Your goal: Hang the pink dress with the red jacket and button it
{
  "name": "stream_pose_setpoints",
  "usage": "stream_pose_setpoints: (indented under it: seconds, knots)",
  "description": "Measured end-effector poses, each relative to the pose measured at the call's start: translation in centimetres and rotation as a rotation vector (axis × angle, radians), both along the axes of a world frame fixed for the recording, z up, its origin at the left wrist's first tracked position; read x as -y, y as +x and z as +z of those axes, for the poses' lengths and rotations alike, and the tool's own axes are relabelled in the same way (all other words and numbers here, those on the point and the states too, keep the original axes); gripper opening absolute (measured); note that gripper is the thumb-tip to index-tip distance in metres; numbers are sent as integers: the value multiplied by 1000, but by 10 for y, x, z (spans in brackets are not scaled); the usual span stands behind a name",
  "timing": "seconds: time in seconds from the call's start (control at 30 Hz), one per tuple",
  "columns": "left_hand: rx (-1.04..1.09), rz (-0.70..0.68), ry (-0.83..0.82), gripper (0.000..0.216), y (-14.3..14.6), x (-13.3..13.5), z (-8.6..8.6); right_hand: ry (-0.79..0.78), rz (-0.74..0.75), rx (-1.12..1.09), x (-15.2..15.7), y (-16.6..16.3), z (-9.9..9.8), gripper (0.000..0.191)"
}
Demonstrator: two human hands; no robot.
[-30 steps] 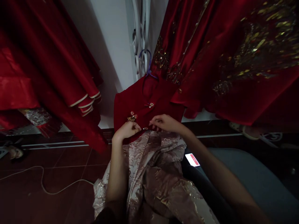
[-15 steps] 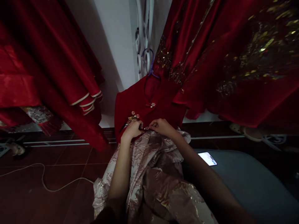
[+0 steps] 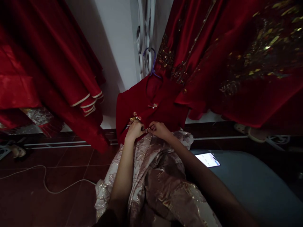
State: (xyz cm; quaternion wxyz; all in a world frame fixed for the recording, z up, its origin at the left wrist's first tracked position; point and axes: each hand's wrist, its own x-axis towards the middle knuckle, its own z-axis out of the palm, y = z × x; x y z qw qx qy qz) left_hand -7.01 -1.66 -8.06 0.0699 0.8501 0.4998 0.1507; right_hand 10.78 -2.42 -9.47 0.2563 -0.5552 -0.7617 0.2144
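Observation:
A red jacket (image 3: 165, 113) on a purple hanger (image 3: 153, 71) lies in front of me, its lower part over pale, gold-veined brocade fabric (image 3: 142, 167). At the jacket's lower front, my left hand (image 3: 134, 130) is closed in a pinch at the left end of a small beaded clasp (image 3: 148, 129). From the other side, the fingers of my right hand (image 3: 161, 130) pinch the clasp's right end. The fingertips partly cover it, and whether it is fastened I cannot tell. Another beaded clasp (image 3: 153, 106) shows higher up, and a gold brooch (image 3: 134, 118) sits just above my left hand.
Red garments (image 3: 78, 72) hang at left, and sequined red ones (image 3: 236, 63) at right. A white scrolled metal stand (image 3: 140, 41) is behind the hanger. To the right, a lit phone (image 3: 209, 160) lies on a grey-green seat (image 3: 248, 176). A thin cable (image 3: 44, 179) crosses the tiled floor.
My right hand has shifted slightly left, closer to my left hand at the clasp. More of the phone's screen shows beside my right forearm. The jacket has hardly moved.

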Motion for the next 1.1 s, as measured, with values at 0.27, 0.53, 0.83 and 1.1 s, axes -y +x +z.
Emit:
stream_pose_setpoints:
  seconds: [0.27,0.53,0.83,1.1]
  knots:
    - [120,-19,83,25,1,3,5,-26,79,-82,5,15,27,14]
    - [336,-69,54,14,0,1,10,132,125,-58,7,12,33,20]
    - [427,-73,-2,12,1,1,10,278,-103,121,18,-12,15,15]
    - [1091,48,-412,46,2,-5,2,236,-66,-2,12,-5,20,18]
